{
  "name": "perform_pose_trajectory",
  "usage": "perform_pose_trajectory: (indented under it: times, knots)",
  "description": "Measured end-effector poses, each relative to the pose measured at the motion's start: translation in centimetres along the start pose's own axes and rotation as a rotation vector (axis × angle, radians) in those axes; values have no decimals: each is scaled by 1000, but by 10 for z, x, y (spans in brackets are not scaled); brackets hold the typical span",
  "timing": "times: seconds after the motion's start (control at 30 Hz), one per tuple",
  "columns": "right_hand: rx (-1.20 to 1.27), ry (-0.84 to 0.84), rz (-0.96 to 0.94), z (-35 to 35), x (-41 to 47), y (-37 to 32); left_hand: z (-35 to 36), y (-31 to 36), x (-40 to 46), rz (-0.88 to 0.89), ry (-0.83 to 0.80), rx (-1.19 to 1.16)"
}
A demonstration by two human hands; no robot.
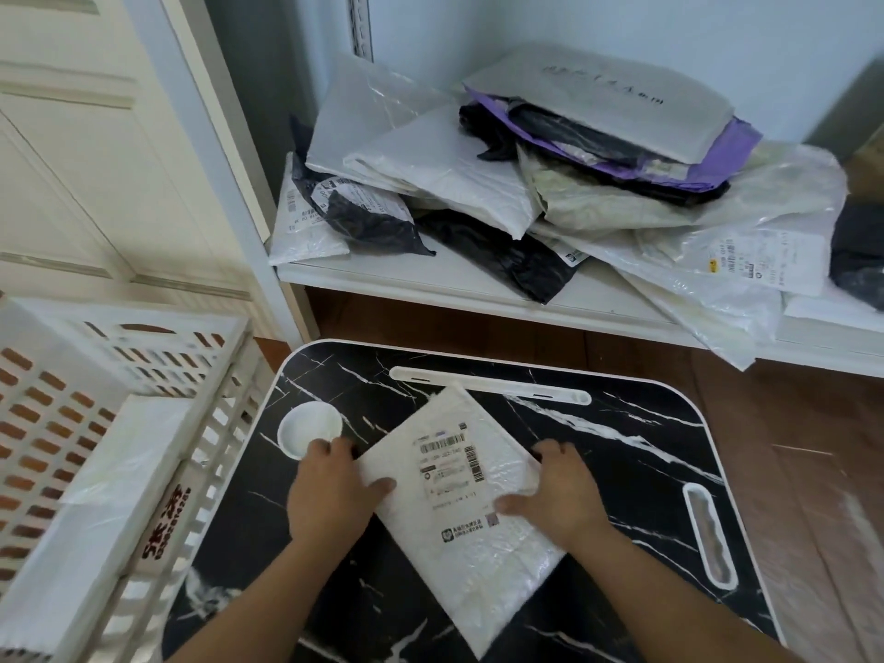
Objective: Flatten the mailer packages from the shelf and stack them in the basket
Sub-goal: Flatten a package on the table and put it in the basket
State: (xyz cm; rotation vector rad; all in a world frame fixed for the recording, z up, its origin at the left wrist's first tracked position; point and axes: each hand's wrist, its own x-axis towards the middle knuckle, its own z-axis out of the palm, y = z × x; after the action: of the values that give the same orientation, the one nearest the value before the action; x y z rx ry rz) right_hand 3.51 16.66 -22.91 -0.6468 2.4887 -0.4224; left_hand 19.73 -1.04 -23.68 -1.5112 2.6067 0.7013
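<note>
Left hand [330, 490] and right hand [557, 495] both pinching white mailer [459, 509] edges, flat on surface [622, 437].

We see a black marble-patterned table [636, 452] with a white rim under the hands, a round white recess [306, 430] in its top just beyond the left hand and a long white slot [492, 386] ahead of both. Reddish-brown wood floor [803, 480] stretches to the right of the right hand. Beyond the hands runs a low white shelf [454, 284] against a pale blue-white wall [598, 26]. Cream panelled doors [81, 150] stand to the far left.
</note>
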Motion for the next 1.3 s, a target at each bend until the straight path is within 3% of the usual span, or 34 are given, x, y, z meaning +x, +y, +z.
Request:
perform_pose_trajectory:
  times: [0.17, 0.23, 0.3, 0.37, 0.57, 0.73, 0.8, 0.93, 1.03, 1.13, 1.23, 1.3]
  knots:
    - [455, -27, 158, -6, -7, -4, -8, -14, -7, -326, -176, -624]
    - [632, -10, 191, -6, -14, -12, -13, -9, -14, -412, -342, -906]
    - [751, 7, 198, -7, -21, -26, -23, -5, -24, -400, -503, -1046]
    - [860, 10, 206, -9, -26, -47, -38, -6, -28, -301, -549, -1075]
    - [892, 14, 94, -9, -37, -115, -109, -28, -20, -181, -426, -958]
    - [1022, -115, -28, -3, -41, -188, -177, -74, -14, -36, -323, -802]
    - [1023, -123, -82, 4, -37, -221, -198, -101, -7, -58, -279, -917]
    - [969, -50, -137, 30, -24, -289, -221, -170, 13, -263, -148, -1212]
    - [737, -77, -326, 54, -19, -334, -230, -212, 20, -282, -178, -1172]
    - [519, -167, -544, 75, -16, -369, -224, -245, 34, -308, -122, -1323]
    - [416, -183, -602, 94, 1, -391, -199, -267, 51, -417, 10, -1444]
    - [214, -166, -598, 105, 16, -396, -173, -281, 64, -573, 97, -1537]
